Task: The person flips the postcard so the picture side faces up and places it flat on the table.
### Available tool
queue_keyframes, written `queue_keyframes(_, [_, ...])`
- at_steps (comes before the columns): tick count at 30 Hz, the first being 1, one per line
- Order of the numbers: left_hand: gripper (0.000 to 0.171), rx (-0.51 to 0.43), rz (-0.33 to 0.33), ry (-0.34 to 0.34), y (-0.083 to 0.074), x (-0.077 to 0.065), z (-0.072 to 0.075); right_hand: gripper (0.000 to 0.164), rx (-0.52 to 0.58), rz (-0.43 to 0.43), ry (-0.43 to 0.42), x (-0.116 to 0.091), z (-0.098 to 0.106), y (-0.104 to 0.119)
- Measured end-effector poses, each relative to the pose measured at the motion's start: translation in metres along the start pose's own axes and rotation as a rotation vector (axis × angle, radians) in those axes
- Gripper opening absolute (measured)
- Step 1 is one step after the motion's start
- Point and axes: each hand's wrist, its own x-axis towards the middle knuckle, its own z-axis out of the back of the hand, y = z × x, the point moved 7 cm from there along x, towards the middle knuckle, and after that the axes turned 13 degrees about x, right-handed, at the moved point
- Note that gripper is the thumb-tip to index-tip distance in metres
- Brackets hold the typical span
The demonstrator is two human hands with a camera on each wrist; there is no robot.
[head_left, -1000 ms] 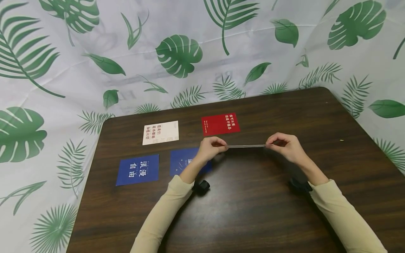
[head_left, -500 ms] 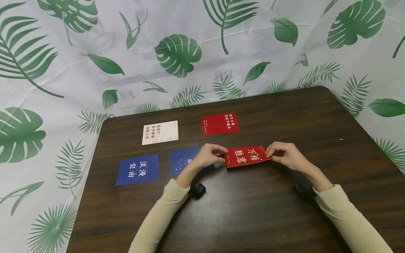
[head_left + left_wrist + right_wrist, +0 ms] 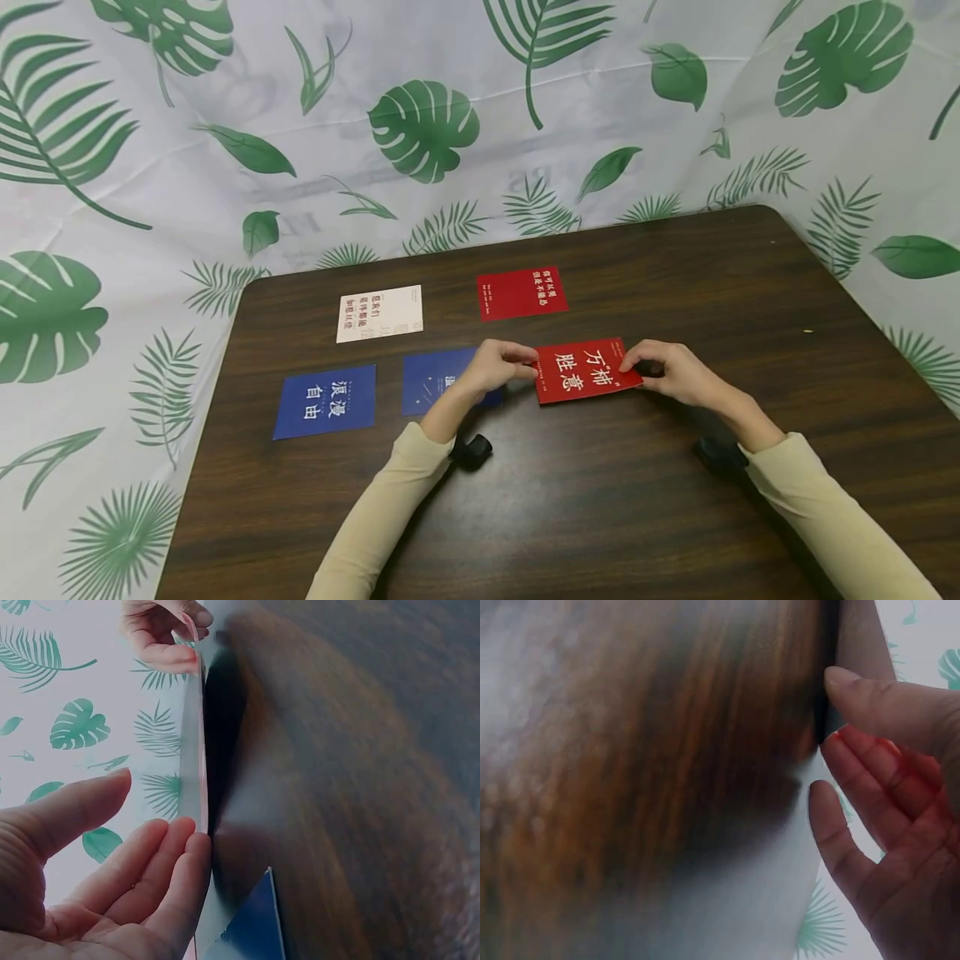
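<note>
A red card with white characters (image 3: 576,396) lies low over the dark table, in front of me. My right hand (image 3: 681,375) pinches its right edge; the left wrist view shows that corner bent slightly upward. At the card's left edge is my left hand (image 3: 497,368). In the left wrist view its thumb (image 3: 86,802) stands apart from the card, while the fingertips (image 3: 196,844) touch or nearly touch the card's edge. Whether the card rests fully on the table, I cannot tell. Under my left hand, a blue card (image 3: 426,385) is partly covered.
Another blue card (image 3: 324,404) lies at the left on the brown wooden table (image 3: 585,508). Farther back are a cream card (image 3: 390,310) and a second red card (image 3: 517,298). A leaf-patterned white cloth (image 3: 322,192) hangs behind the table.
The red card was held edge-on between both hands, then tipped so its printed face shows, and came down toward the table. The left thumb is now apart from it.
</note>
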Motion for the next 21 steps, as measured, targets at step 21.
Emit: queue_keyframes(21, [0.029, 0.007, -0.025, -0.034, -0.0018, 0.0043, -0.0003, 0.038, -0.022, -0.054, 0.094, 0.0036, -0.0048, 0.0002])
